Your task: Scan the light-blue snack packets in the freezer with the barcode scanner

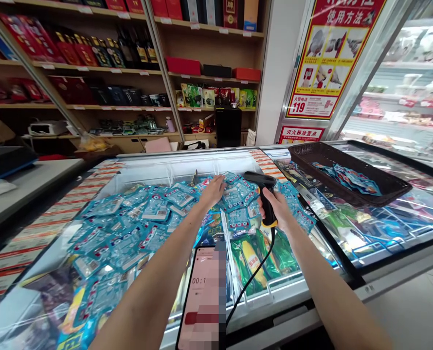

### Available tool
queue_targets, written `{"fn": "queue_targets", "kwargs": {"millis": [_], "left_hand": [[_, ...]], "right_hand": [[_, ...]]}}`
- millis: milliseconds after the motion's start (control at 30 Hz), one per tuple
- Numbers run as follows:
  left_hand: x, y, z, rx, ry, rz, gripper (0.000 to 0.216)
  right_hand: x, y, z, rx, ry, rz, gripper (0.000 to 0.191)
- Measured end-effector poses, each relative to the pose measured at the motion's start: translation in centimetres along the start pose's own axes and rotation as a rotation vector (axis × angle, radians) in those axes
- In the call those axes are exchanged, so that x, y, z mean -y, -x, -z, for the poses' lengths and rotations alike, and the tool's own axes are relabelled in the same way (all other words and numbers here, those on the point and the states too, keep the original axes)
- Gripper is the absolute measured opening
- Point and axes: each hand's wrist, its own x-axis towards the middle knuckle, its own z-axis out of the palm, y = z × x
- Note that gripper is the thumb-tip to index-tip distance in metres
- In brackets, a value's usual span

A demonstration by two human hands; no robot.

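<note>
My right hand (277,208) is wrapped around the grip of a black-and-yellow barcode scanner (267,204). Its head points left over the packets, and a black cable (258,270) runs down from the handle. My left hand (212,190) reaches forward with fingers stretched out over small blue plastic packets (154,206). Its fingertips are at the packets, though I cannot tell whether they touch one. Many such packets lie loose across the glass top of a chest freezer, under and around both hands.
A brown plastic basket (351,175) with several blue packets stands at right on the freezer (300,304). A phone (198,296) showing a timer is at the front middle. Green corn packages (253,257) show below. Stocked shelves (99,70) line the back wall.
</note>
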Motion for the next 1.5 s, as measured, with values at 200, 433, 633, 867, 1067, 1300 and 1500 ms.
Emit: {"fn": "queue_targets", "kwargs": {"millis": [200,433,633,867,1067,1300,1500], "left_hand": [[1.4,-4.2,-0.9,0.136,-0.099,-0.071,0.049],[0.1,-5.0,0.4,0.142,-0.284,-0.022,0.046],[-0.2,-3.8,1.6,0.172,-0.329,0.004,0.041],[0.1,0.3,5.0,-0.14,-0.095,0.303,0.049],[2.4,7.0,6.2,-0.508,0.587,0.447,0.028],[2.9,12.1,5.3,-0.597,1.002,0.483,0.032],[3.2,12.4,5.5,-0.557,1.236,0.524,0.045]], "right_hand": [[-1.4,-0.4,-0.5,0.011,0.015,-0.048,0.051],[-1.0,-0.6,-0.4,0.022,0.027,-0.053,0.048],[-1.4,-0.5,-0.4,0.028,0.047,-0.055,0.048],[-1.4,0.3,-1.1,0.132,0.166,-0.01,0.043],[-0.4,1.2,-2.7,0.189,0.279,0.007,0.044],[-0.5,1.4,-6.0,0.216,0.368,0.052,0.045],[-2.6,1.8,-6.5,0.251,0.309,-0.019,0.044]]}}
